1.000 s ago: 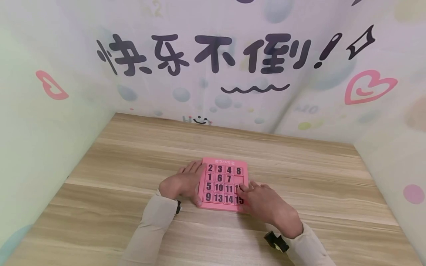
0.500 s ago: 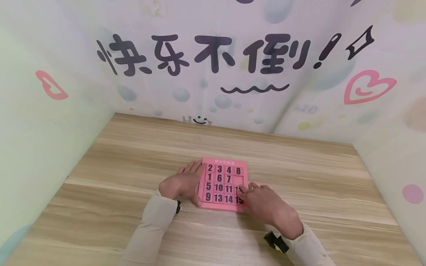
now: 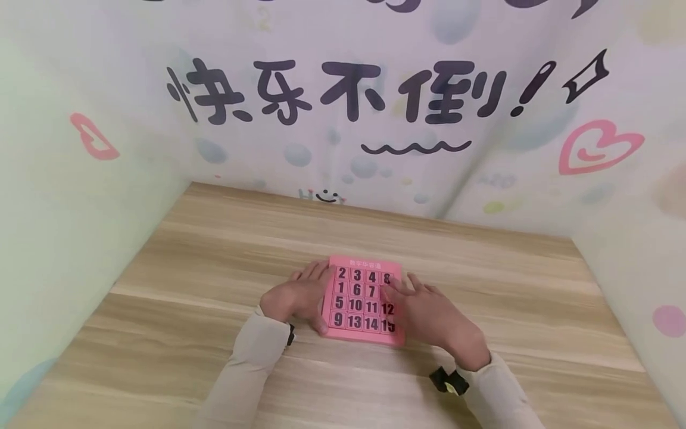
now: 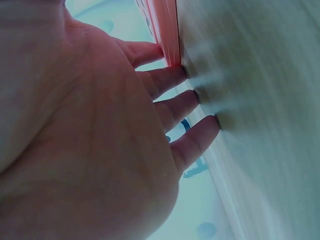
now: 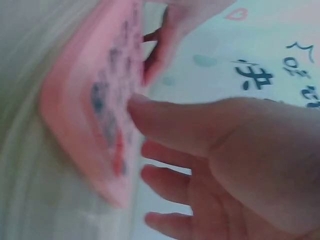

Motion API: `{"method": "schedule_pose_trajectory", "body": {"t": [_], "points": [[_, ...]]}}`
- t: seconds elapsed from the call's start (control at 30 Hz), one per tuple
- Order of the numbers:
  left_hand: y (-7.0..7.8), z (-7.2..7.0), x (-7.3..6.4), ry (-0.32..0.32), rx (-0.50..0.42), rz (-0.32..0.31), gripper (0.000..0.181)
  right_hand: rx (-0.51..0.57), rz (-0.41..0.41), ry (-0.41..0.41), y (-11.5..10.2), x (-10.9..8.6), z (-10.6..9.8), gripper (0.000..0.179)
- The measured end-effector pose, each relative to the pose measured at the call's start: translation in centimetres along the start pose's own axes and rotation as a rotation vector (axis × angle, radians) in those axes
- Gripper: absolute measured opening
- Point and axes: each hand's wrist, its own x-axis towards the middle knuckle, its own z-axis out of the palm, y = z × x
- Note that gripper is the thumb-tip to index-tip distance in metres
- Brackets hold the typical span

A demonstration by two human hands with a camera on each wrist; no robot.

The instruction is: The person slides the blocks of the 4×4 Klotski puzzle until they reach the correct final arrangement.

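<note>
A pink number sliding puzzle lies flat on the table, black-numbered tiles in its frame. My left hand braces its left side, fingers fairly straight; in the left wrist view, fingertips rest on the wood close by the puzzle's edge. Over the right column is my right hand, its fingers loosely bent and partly covering the 8 tile and the second-row slot below. The 12 tile shows in the third row. In the right wrist view the thumb overlaps the blurred puzzle face.
A wood-grain table surrounds the puzzle. Behind it stands a white printed backdrop with large black characters and coloured bubbles, and pale walls close in at both sides. Dark straps sit at the cuffs of the beige sleeves.
My right fingers have lifted from the 12 tile and moved up toward the 8 tile, uncovering the 12. The left hand stays at the puzzle's edge. The head view has shifted slightly.
</note>
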Motion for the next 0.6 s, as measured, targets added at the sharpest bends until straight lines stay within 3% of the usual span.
{"method": "schedule_pose_trajectory", "body": {"t": [0.17, 0.6], "points": [[0.1, 0.1, 0.0, -0.001, 0.006, -0.005, 0.131, 0.049, 0.028, 0.01, 0.6, 1.2, 0.9, 0.064], [-0.1, 0.1, 0.2, 0.001, 0.018, 0.002, 0.132, 0.059, 0.052, -0.003, 0.9, 2.0, 1.4, 0.06]]}}
